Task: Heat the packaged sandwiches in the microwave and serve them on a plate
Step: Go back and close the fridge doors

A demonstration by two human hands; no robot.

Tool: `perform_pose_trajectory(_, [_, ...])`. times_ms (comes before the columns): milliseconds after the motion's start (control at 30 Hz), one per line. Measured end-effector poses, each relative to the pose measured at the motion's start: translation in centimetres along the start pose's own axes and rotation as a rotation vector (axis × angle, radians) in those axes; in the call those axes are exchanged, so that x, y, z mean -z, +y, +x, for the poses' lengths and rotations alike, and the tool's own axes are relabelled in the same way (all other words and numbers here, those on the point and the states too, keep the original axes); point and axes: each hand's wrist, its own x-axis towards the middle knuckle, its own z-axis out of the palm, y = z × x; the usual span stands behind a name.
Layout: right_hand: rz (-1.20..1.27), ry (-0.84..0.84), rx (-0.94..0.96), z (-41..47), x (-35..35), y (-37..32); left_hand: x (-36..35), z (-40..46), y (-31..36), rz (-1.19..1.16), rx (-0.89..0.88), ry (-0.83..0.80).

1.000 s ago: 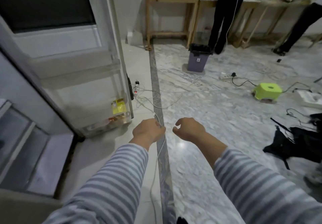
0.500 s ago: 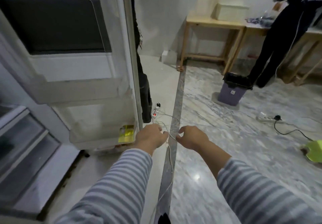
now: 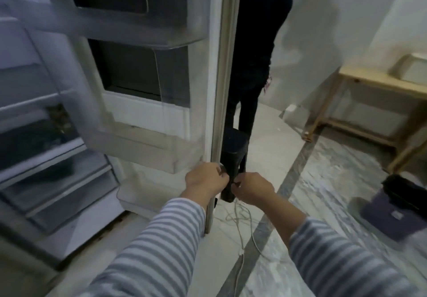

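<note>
While the fridge door [image 3: 129,70] is standing open, I am holding both hands, left [image 3: 204,180] and right [image 3: 251,191], curled, seemingly empty; sandwiches are showing nowhere, so fetching, heating and plating are all remaining.

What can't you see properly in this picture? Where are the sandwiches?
- Sandwiches: none visible in the head view; the fridge shelves are smeared by motion blur.
- Left hand and right hand: curled together, so whatever they pinch is hidden.
- Person in black: half hidden by the fridge door, cut off at the top edge.
- Box on the wooden table: cut off by the right edge.
</note>
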Motion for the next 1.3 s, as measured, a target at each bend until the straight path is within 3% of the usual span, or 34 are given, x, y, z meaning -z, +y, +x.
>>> perform_pose_trajectory(133, [-0.071, 0.019, 0.199, 4.8, 4.2, 0.2, 1.5, 1.6, 1.4, -0.037, 0.121, 0.203])
perform_pose_trajectory(367, [-0.053, 0.167, 0.531, 8.8, 13.6, -2.1, 6.5, 2.2, 4.4, 0.123, 0.2, 0.605])
perform_pose_trajectory(467, [0.009, 0.331, 0.657, 9.0, 17.4, -3.9, 9.5, 2.1, 5.5, 0.189, 0.129, 0.876])
perform_pose_trajectory(600, [0.105, 0.727, 0.921, 9.8, 21.9, -6.2, 12.9, 2.4, 7.0, 0.288, 0.077, 1.194])
perform_pose_trajectory(733, [-0.072, 0.943, 1.167, 10.7, 25.6, -8.1, 14.1, 3.6, 8.1, 0.224, 0.14, 1.217])
perform_pose_trajectory(900, [-0.409, 0.918, 1.235, 12.0, 27.5, -9.7, 13.3, 6.2, 8.7, 0.203, 0.24, 1.13])
perform_pose_trajectory(1300, [-0.473, 0.914, 1.234, 12.9, 26.8, -10.7, 13.5, 6.7, 7.2, 0.192, 0.285, 1.034])
